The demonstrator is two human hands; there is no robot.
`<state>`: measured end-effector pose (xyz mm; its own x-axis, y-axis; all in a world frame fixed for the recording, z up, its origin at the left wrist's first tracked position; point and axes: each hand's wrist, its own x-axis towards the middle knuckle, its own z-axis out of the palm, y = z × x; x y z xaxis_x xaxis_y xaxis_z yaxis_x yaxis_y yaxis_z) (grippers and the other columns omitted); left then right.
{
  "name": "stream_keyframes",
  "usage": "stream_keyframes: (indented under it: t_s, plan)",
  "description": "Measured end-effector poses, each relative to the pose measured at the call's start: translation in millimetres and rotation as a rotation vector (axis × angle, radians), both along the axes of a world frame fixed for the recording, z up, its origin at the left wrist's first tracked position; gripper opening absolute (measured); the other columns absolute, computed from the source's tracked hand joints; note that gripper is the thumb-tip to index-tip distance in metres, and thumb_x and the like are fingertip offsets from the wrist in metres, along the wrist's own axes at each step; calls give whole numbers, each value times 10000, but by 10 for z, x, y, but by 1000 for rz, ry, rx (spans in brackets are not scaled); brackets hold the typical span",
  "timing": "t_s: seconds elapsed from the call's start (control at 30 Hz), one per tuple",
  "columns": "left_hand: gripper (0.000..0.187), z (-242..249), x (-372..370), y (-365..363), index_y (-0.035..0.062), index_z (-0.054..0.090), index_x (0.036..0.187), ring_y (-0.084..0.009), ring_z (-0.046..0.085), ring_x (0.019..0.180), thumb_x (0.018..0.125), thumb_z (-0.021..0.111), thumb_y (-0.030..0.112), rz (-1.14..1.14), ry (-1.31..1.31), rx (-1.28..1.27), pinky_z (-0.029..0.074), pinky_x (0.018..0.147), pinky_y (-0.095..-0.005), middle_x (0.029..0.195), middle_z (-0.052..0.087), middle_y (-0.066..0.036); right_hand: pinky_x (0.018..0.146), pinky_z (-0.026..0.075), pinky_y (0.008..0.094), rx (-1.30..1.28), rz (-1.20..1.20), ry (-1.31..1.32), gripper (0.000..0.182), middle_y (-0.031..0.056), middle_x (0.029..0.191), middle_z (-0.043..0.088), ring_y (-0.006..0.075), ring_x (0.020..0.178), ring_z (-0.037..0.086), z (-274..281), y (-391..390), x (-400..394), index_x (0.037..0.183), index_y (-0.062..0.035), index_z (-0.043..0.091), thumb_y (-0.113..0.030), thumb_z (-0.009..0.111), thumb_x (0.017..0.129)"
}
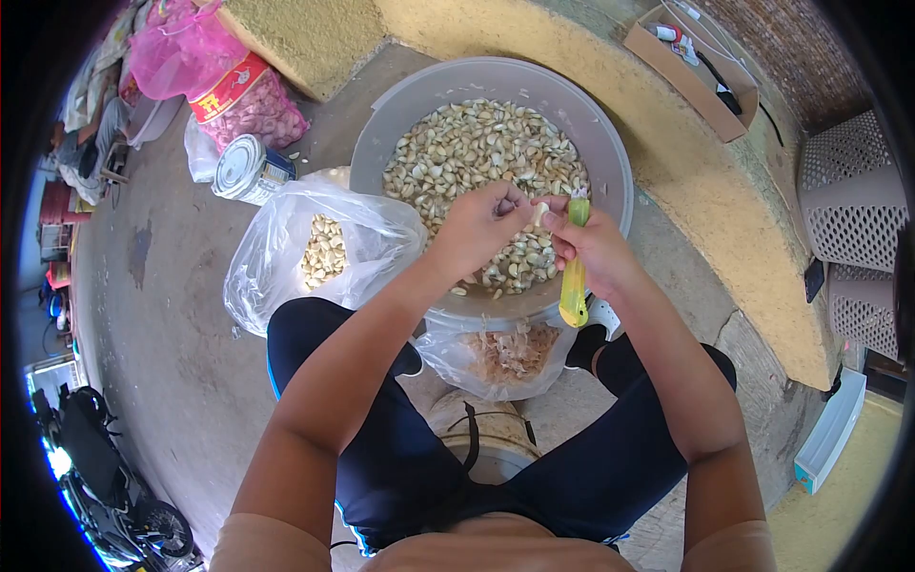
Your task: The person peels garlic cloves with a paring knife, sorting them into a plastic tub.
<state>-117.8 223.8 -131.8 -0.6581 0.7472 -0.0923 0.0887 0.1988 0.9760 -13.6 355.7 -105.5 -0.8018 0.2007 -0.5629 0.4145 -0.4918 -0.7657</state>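
Note:
Over a large grey tub [612, 181] full of garlic cloves [477, 143], both my hands meet near the tub's right side. My right hand [593, 246] is wrapped round a yellow-green cutter [573, 286], its handle pointing down toward me. Between the fingertips of both hands is a pale garlic clove [539, 214]. The fingers of my left hand [486, 221] are pinched at the clove's left side. A clear plastic bag [272, 238] with peeled cloves [324, 250] stands left of the tub. Below the tub lies another bag holding papery skins [510, 355].
A metal can [250, 172] and a pink net sack [255, 112] stand at the upper left. A cardboard box [691, 81] rests on the yellow ledge [705, 214]. Perforated crates [851, 191] are at the right, a motorcycle [105, 467] at the lower left.

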Motion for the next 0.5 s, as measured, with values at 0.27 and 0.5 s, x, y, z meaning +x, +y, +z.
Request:
stream_keyframes:
  t_s: [0.27, 0.5]
  plan:
    - [172, 22, -10, -25, 26, 561, 849, -117, 496, 688, 806, 601, 188, -178, 73, -109, 415, 648, -263, 733, 559, -39, 450, 367, 221, -37, -12, -2, 222, -50, 605, 430, 46, 485, 377, -62, 17, 6, 1039, -56, 560, -144, 567, 836]
    - [158, -117, -55, -53, 22, 552, 836, -168, 540, 681, 775, 599, 160, -297, 130, -83, 430, 641, -300, 703, 555, -79, 460, 370, 227, -104, -93, 1, 231, -51, 600, 429, 45, 480, 379, -128, 37, -1, 1032, -40, 547, -147, 570, 828]
